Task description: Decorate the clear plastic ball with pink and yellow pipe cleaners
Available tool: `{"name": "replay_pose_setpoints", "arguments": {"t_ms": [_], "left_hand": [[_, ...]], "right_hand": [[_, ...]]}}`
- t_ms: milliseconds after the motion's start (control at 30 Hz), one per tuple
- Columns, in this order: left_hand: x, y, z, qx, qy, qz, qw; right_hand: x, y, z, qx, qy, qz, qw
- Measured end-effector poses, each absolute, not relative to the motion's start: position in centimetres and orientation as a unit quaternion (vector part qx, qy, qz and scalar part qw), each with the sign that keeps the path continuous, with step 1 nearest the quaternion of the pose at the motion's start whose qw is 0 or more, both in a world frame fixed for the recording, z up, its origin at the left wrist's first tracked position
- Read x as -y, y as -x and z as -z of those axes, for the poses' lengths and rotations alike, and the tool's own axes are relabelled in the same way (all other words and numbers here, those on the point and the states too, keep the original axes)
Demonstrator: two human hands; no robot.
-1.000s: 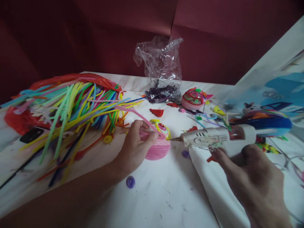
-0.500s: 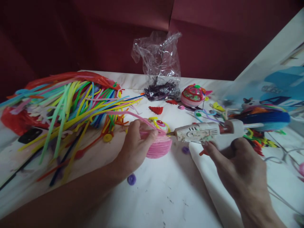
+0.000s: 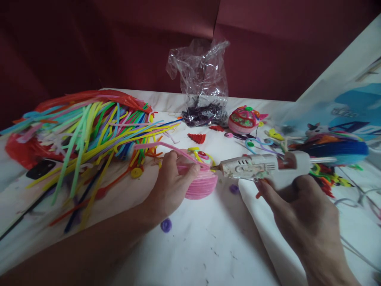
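My left hand (image 3: 174, 184) grips a round pink ball (image 3: 201, 186) wrapped in pipe cleaner, with a yellow ring and a red-and-white round piece on its upper side. A loose pink pipe cleaner (image 3: 166, 146) runs from the ball out to the left above my fingers. My right hand (image 3: 306, 214) is wrapped around a white glue gun (image 3: 253, 167) with an orange trigger. The gun's metal nozzle points left and meets or nearly meets the ball's right side.
Many coloured pipe cleaners (image 3: 86, 135) spill from a red bag at the left. Behind stand a clear plastic bag (image 3: 205, 79) and a decorated pink ball (image 3: 244, 119). A blue wrapped ball (image 3: 342, 149) sits right. Purple coils (image 3: 166, 225) lie in front.
The whole view has shifted slightly, with things appearing a little further right. Both hands keep their holds, and the nozzle stays at the ball's right side.
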State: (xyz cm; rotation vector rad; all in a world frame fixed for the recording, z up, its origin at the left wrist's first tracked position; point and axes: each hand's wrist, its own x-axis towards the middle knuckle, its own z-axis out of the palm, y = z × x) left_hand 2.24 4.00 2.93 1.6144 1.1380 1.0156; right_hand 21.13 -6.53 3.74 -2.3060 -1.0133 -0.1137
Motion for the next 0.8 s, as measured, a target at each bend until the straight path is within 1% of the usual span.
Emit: {"name": "replay_pose_setpoints", "arguments": {"t_ms": [233, 467, 800], "left_hand": [[-4.01, -2.22, -2.96, -0.446, -0.653, -0.416, 0.449], [-4.03, -2.15, -2.94, -0.444, -0.651, -0.409, 0.460], [-4.04, -2.09, -2.75, -0.443, -0.654, -0.416, 0.450]], "right_hand": [[6.77, -20.99, -3.84, 0.390, 0.860, 0.052, 0.324], [6.87, -21.15, -3.69, 0.402, 0.857, 0.061, 0.318], [6.69, -21.11, -3.51, 0.395, 0.858, 0.055, 0.323]]}}
